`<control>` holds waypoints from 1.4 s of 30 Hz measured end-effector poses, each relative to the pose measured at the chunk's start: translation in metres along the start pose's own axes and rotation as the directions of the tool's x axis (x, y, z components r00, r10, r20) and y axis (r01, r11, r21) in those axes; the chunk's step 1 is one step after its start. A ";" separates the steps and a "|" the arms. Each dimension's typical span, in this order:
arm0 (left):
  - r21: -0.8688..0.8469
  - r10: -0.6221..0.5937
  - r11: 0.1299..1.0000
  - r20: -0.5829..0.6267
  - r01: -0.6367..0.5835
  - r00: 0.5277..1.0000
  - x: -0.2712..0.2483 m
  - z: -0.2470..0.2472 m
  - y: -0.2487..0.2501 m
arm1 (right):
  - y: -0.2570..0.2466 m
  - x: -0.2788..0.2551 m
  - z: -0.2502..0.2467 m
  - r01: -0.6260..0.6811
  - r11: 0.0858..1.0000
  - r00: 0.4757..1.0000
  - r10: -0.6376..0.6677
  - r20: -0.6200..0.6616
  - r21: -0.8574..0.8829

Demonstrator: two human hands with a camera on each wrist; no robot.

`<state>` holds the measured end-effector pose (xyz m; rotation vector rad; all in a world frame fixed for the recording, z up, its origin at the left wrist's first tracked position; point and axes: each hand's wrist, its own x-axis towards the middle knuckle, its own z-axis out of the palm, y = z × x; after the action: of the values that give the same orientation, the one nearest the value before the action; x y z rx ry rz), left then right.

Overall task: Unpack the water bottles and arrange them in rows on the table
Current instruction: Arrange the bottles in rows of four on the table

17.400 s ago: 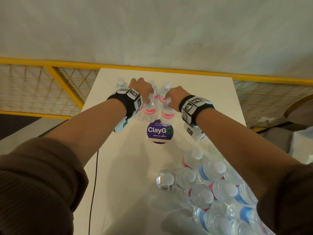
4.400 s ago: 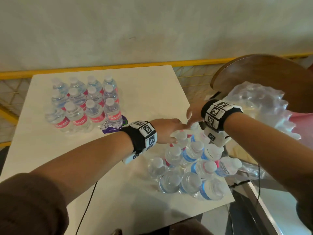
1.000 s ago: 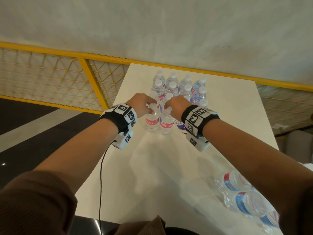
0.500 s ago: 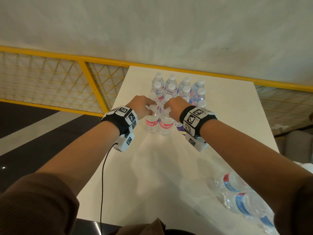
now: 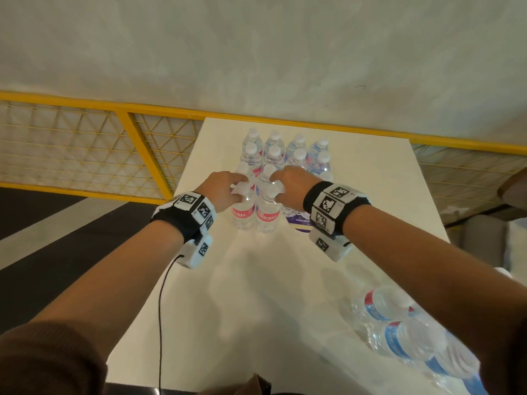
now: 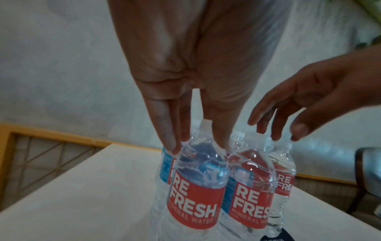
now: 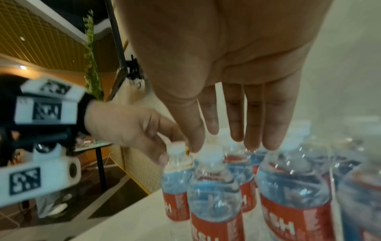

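Bottles (image 5: 282,155) are standing upright in rows at the table's (image 5: 256,280) far end. The left hand (image 5: 221,191) and right hand (image 5: 291,186) are hovering over the two nearest caps, fingers straight, grasping nothing.

"REFRESH MINERAL WATER", seemingly, on bottle labels (image 6: 195,202)

Dim, soft light; blurred wrist views.
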<state>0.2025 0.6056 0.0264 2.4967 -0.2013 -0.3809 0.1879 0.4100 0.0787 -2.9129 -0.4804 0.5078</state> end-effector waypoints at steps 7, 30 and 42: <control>0.144 0.460 0.887 -0.336 -0.438 0.822 -0.033 0.021 0.083 | 0.076 -0.093 -0.032 -0.133 0.988 0.980 0.144 0.135 -0.083; -0.096 0.328 0.943 0.420 -0.318 0.846 -0.040 0.160 0.161 | 0.156 -0.200 0.029 -0.347 0.937 0.918 0.348 0.190 -0.041; 0.311 0.200 0.902 0.317 -0.301 0.927 -0.001 0.080 0.125 | 0.107 -0.102 0.012 -0.225 0.973 0.967 0.230 0.106 -0.057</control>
<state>0.1692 0.4620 0.0373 2.7091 -0.7653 -0.6331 0.1230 0.2759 0.0779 -3.0110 -0.1712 0.7018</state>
